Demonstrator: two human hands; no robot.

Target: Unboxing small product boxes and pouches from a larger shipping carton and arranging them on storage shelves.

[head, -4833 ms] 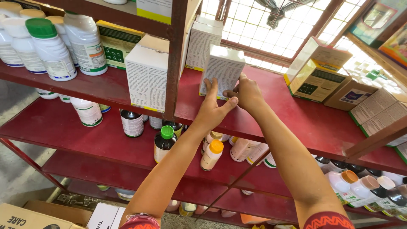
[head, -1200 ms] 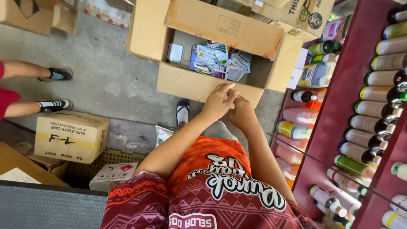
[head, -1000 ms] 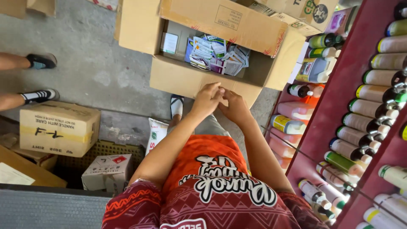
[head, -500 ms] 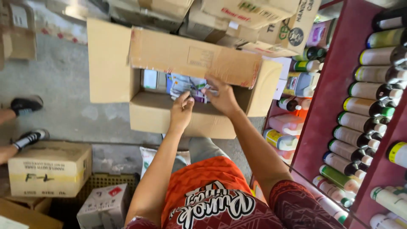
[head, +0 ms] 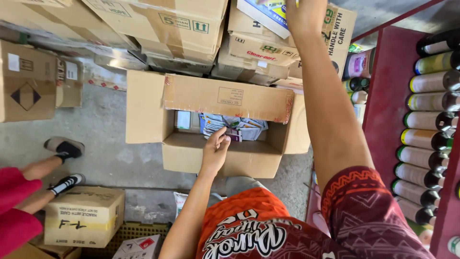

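1. The red shelving (head: 390,72) runs down my right side, its tiers packed with bottles (head: 426,139) lying in rows, caps outward, which I take to be so each can be pulled out singly.
2. A stack of sealed cartons (head: 167,29) fills the top of my view, resting on one another against the concrete floor (head: 96,144).
3. Below it sits the open carton (head: 215,144), flaps folded out so the inside is reachable from above. Loose packets (head: 239,127) lie jumbled at its bottom.
4. My right arm goes up past the stack; the right hand (head: 304,12) is at the frame's top edge against a blue-and-white box (head: 266,14). I cannot tell whether it grips the box or merely touches it.
5. My left hand (head: 215,148) hangs over the open carton's near wall, fingers loosely curled and holding nothing, fingertips just short of the packets.
6. A smaller closed carton (head: 84,216) stands on the floor at lower left.
7. Beside it, another person's sandalled feet (head: 64,163) stand well apart from my hands.
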